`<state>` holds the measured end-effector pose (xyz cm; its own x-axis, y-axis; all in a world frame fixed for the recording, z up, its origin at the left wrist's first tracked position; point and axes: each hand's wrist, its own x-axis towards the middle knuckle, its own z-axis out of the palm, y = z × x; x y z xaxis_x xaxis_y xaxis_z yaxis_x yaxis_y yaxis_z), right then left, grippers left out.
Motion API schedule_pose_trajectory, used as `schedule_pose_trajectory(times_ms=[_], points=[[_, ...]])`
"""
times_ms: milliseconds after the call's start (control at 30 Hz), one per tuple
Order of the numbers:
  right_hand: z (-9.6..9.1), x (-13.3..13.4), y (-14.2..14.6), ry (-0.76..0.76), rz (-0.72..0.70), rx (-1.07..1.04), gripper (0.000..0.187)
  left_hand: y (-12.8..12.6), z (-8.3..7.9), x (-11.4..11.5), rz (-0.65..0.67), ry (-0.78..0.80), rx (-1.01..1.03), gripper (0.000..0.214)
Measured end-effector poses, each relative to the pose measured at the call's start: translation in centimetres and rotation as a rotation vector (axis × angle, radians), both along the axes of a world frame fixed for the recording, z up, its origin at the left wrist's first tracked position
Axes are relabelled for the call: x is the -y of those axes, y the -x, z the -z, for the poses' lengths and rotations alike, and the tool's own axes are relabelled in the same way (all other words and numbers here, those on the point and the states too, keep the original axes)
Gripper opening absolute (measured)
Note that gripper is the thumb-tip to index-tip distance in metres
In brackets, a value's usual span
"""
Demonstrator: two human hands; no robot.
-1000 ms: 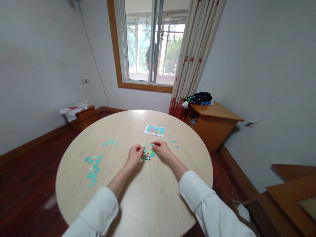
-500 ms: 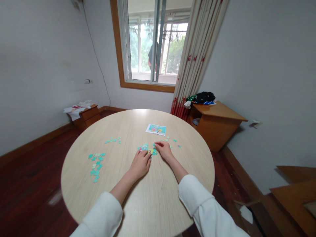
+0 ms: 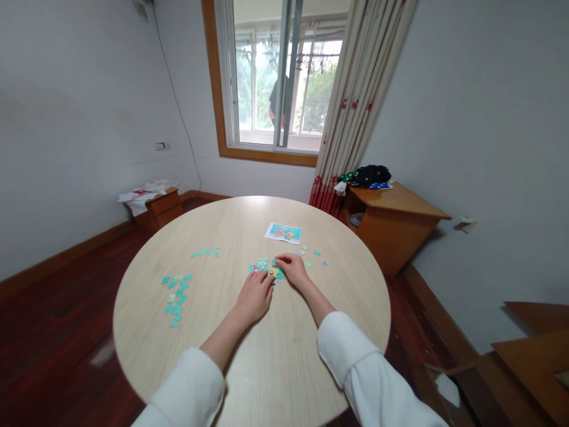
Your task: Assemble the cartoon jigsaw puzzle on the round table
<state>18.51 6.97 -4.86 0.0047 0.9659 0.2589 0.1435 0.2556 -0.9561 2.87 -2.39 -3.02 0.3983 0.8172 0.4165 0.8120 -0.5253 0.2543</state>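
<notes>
A partly joined jigsaw puzzle (image 3: 263, 264) in teal, yellow and pink lies in the middle of the round wooden table (image 3: 267, 367). My left hand (image 3: 254, 296) rests on its near edge, fingers stretched out flat over the pieces and hiding some of them. At the puzzle's upper right, my right hand (image 3: 292, 268) has its thumb and forefinger pinched together on a small teal puzzle piece, mostly covered by the fingertips. Behind the hands lies a printed picture card (image 3: 284, 233) with a teal background and cartoon figures.
Loose puzzle pieces (image 3: 176, 299) form a cluster at the left, with another small group (image 3: 205, 251) beyond it. Several scattered pieces (image 3: 317, 253) lie right of my right hand. A wooden cabinet (image 3: 391, 219) with cloth on top stands behind the table. A person (image 3: 276, 104) is outside the window.
My right hand has shifted slightly left across the top of the puzzle, its fingers still pinched. My left hand stays in place on the pieces. The camera view has turned a little.
</notes>
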Motion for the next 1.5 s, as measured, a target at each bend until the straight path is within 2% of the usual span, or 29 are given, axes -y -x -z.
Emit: schedule_pose_trajectory(times_ms=[400,700,1100,1500], points=[[0.5,-0.8,0.1,-0.015,-0.079,0.194,0.021,-0.2,-0.7,0.1,-0.001,0.019,-0.006,0.031],[-0.4,-0.2,0.0,-0.015,-0.116,0.277,0.018,-0.7,-0.8,0.2,-0.021,0.025,-0.036,0.029],[-0.6,0.0,0.1,-0.024,-0.058,0.354,0.009,-1.2,0.1,-0.2,-0.033,-0.022,-0.189,0.036],[-1.6,0.8,0.6,-0.019,0.018,0.531,0.011,-1.7,-1.6,-0.1,-0.032,0.032,-0.267,0.032]])
